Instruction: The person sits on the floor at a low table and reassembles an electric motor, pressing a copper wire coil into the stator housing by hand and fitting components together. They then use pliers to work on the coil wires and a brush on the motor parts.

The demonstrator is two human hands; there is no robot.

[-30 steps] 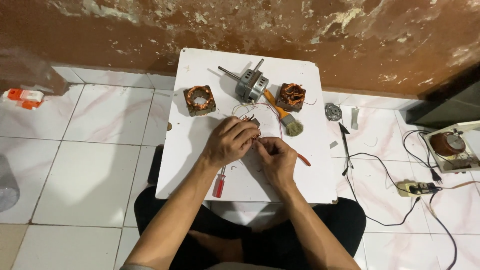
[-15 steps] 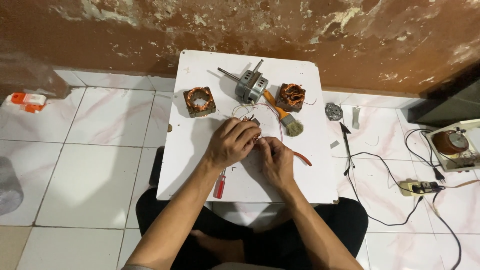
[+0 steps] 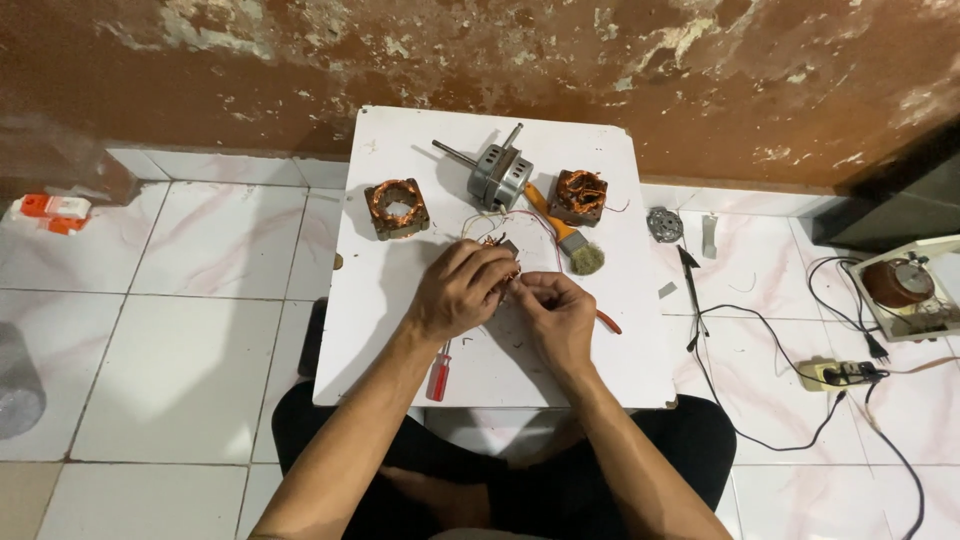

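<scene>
Both hands are meeting near the middle of the white table (image 3: 400,330): the left hand (image 3: 458,292) is curling around a small copper-wound part (image 3: 497,245), and the right hand (image 3: 558,318) is pinching its thin wires. Red pliers (image 3: 606,321) are lying just beside the right hand.

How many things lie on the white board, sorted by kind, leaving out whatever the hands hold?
Copper wire coils: 2
Motor with shaft: 1
Brush: 1
Red screwdriver: 1
Total: 5
A red-handled tool pokes out beside the right hand; it is not counted.
</scene>
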